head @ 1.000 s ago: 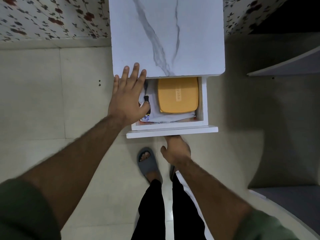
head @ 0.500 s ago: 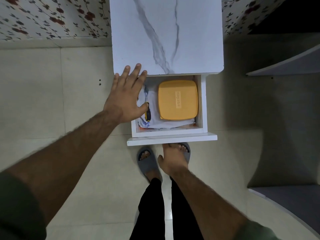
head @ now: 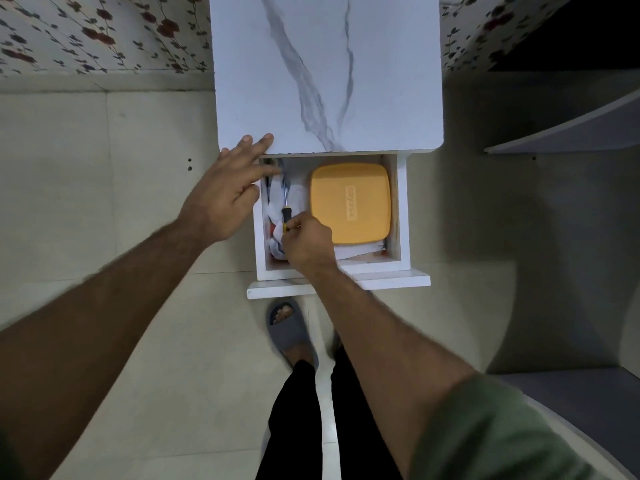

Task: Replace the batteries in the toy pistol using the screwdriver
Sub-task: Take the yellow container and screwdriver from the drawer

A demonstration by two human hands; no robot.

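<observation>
A screwdriver [head: 285,206] with a black-and-yellow handle and a thin metal shaft lies in the open drawer [head: 403,216] of a white bedside cabinet, on white cloth or bags [head: 277,195]. My right hand [head: 308,242] is inside the drawer with its fingertips pinched on the handle's near end. My left hand [head: 225,199] hovers over the drawer's left edge, fingers spread, its tips at the front of the marble-patterned cabinet top [head: 325,74]. No toy pistol or batteries are visible.
A yellow lidded box [head: 349,204] fills the drawer's right half. The drawer front [head: 337,286] juts toward my legs, and my foot in a grey slipper [head: 289,332] stands just below it. Tiled floor lies left, grey furniture edges [head: 568,133] right.
The drawer has slid further out. My right hand left the drawer front and reached in onto the screwdriver handle. My left hand shifted left, off the screwdriver.
</observation>
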